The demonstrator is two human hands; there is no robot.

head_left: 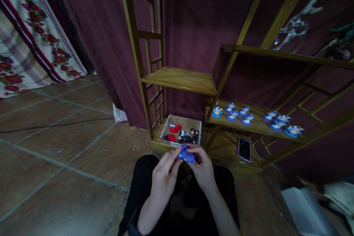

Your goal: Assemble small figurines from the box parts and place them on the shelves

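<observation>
Between both hands, above my lap, is a small purple-blue figurine [186, 155]. My left hand [165, 169] pinches its left side with thumb and fingers. On the other side my right hand [202, 166] grips it too, fingertips over the top. The fingers cover parts of it, so its details are hard to make out. Just beyond the hands, an open cardboard box [199, 127] on the lowest shelf holds several red, black and white figurines. Up to the right, several blue-and-white figurines [232, 115] stand in loose groups on a wooden shelf.
A phone [244, 150] lies on the low shelf at right. The wooden rack [179, 79] has a higher ledge and side posts. A clear deer ornament [294, 27] stands up right. A blurred pale box [306, 210] sits on the floor, and a cable [69, 122] crosses the tiles.
</observation>
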